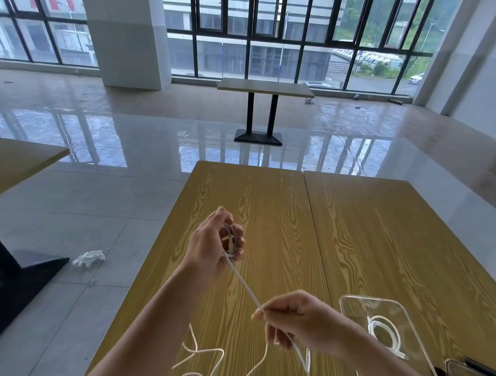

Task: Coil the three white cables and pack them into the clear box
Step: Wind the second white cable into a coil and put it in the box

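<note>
second white cable (243,284): coil gripped in left hand (209,246), slack pinched by right hand (297,321); winding continues, then clear box (404,312) is judged next.

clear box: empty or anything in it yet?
Not empty. One coiled white cable lies inside the clear box; its lid is off.

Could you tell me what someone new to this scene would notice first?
Centre frame, the left hand grips a small coil while the right hand pinches the same white cable, stretched between them. Loose cables sprawl on the near table. At right, the clear box holds one coiled cable.
</note>
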### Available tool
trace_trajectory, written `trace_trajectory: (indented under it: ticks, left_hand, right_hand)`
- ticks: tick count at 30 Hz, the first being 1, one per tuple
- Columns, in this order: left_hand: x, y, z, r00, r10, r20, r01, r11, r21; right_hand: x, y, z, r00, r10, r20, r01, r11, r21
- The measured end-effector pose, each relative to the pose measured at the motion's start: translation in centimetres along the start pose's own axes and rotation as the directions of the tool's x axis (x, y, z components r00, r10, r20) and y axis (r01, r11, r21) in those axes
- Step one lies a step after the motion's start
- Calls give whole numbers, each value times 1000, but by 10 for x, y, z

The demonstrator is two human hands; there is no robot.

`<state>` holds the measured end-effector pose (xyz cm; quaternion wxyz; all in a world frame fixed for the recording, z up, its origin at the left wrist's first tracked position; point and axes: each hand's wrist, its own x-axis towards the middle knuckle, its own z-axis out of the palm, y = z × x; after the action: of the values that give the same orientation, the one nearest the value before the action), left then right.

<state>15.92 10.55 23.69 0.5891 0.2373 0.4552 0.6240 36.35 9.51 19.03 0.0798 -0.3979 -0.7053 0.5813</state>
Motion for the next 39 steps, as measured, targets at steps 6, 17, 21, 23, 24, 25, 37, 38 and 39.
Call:
trace_trajectory:
  ticks: [6, 17, 21, 23, 24, 25, 37, 38, 39]
  left_hand:
    - [-3, 4, -5, 988, -60, 143, 51, 996, 68]
    - [-11, -20, -10, 959, -183, 215, 20, 803, 596]
    - [-9, -25, -14, 963, -190, 189, 18, 749, 662]
    - [-9, -27, -16, 960, -208, 185, 32, 743, 668]
    - [-9, -28, -18, 959, -218, 182, 43, 744, 667]
    - [-8, -28, -19, 957, -230, 180, 56, 748, 661]
    - [-7, -37, -27, 932, -303, 198, 95, 732, 674]
    - [-7, -39, -27, 935, -292, 202, 85, 737, 671]
    - [-6, -42, -26, 939, -277, 204, 76, 746, 661]
  right_hand:
    - [6, 16, -14, 984, 129, 122, -92, 959, -268]
    - [22, 16, -21, 974, -154, -164, -19, 667, -745]
    - [24, 21, -24, 950, -233, -206, 10, 684, -729]
    - [23, 22, -24, 941, -259, -218, 25, 694, -719]
    - [23, 22, -24, 938, -266, -221, 33, 705, -709]
    - [23, 23, -25, 935, -273, -225, 42, 718, -695]
    - [10, 11, -19, 833, -253, -492, 79, 935, -347]
    - [10, 10, -16, 832, -234, -504, 91, 952, -291]
    - [9, 8, -13, 834, -204, -512, 104, 971, -217]
